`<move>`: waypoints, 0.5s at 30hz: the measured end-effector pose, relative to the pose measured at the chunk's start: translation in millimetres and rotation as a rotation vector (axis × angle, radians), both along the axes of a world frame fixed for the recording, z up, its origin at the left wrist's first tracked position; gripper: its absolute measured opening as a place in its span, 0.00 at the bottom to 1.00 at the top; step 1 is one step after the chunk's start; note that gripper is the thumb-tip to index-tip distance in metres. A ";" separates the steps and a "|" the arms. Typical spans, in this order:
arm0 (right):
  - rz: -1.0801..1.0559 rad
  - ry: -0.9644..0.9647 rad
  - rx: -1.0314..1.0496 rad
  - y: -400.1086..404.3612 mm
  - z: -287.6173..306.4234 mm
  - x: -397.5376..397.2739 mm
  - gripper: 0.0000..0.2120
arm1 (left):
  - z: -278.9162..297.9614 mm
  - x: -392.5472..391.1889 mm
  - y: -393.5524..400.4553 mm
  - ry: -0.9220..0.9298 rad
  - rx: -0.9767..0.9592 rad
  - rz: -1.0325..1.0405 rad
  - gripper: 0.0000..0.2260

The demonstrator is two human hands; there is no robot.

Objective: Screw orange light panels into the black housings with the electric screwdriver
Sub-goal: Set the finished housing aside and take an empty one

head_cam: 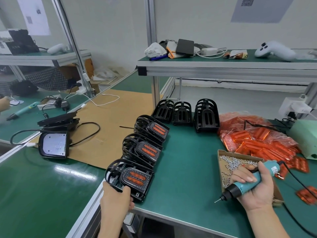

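Observation:
My left hand (116, 198) grips the near edge of a black housing (130, 177) with an orange light panel in it, at the table's front left corner. Two more stacks of housings with orange panels (145, 148) (152, 128) line up behind it. Three stacks of black housings without panels (206, 115) stand further back. My right hand (253, 188) holds the teal electric screwdriver (247, 182), its bit pointing down-left above the green mat. A cardboard tray of small screws (228, 160) lies just behind that hand. Loose orange panels (260, 145) are heaped in plastic bags at the right.
A pale green power unit (307, 140) sits at the right edge, its black cable running to the screwdriver. A black lamp with a white face (54, 144) and cable lies on brown cardboard (109, 127) to the left. An upper shelf (223, 64) carries a controller, charger and cloths.

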State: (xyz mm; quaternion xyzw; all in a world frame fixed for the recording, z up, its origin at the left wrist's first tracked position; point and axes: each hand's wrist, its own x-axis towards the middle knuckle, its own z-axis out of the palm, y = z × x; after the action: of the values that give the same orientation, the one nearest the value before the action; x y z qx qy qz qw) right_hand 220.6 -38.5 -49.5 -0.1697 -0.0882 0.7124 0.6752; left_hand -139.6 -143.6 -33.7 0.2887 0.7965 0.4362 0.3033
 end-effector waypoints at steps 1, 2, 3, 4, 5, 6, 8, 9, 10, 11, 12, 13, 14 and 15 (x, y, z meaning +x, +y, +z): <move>-0.001 0.007 0.000 0.1 -0.3 0.5 0.16 | -0.4 -0.4 -0.3 0.000 -0.005 -0.005 0.13; -0.001 0.016 0.002 0.0 -0.6 1.3 0.15 | -0.6 -0.5 -0.8 0.001 -0.010 -0.014 0.14; 0.000 0.017 0.008 -0.5 -0.6 2.2 0.14 | -0.5 -0.3 -1.5 0.000 -0.015 -0.022 0.15; -0.001 0.007 0.014 -1.2 -0.5 3.2 0.13 | -0.9 -0.5 -2.1 -0.001 -0.015 -0.027 0.17; 0.002 -0.001 0.021 -2.0 -0.1 3.9 0.12 | -1.2 -0.6 -2.8 -0.003 -0.013 -0.032 0.19; 0.009 -0.003 0.029 -2.8 0.4 4.4 0.12 | -1.5 -0.8 -3.4 -0.004 -0.005 -0.034 0.20; 0.022 0.002 0.033 -4.1 1.4 4.9 0.12 | -0.1 -0.2 -5.4 0.001 0.001 -0.031 0.22; 0.025 0.001 0.029 -4.5 1.7 5.1 0.12 | 1.8 0.8 -6.9 0.011 0.003 -0.025 0.24; 0.024 -0.001 0.020 -4.4 1.8 5.1 0.12 | 4.3 2.2 -8.0 0.021 0.009 -0.015 0.28; 0.021 0.001 0.010 -3.9 1.4 4.6 0.12 | 7.5 3.8 -9.2 0.034 0.020 0.007 0.33; 0.016 0.005 0.001 -3.4 1.1 4.2 0.14 | 11.6 5.2 -10.1 0.057 0.035 0.027 0.37; 0.011 0.005 -0.005 -2.8 1.3 3.2 0.15 | 16.1 6.5 -10.6 0.092 0.049 0.046 0.39; 0.006 0.000 -0.008 -2.7 1.6 2.5 0.16 | 20.8 8.3 -10.3 0.136 0.067 0.069 0.39; 0.002 -0.004 -0.010 -2.3 1.9 1.9 0.16 | 25.5 11.4 -9.6 0.178 0.096 0.101 0.38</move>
State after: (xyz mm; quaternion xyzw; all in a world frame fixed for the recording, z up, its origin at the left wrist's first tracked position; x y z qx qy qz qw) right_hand 222.5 -40.8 -47.6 -0.1745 -0.0864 0.7130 0.6736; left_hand -128.2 -153.1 -8.2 0.2999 0.8119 0.4614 0.1949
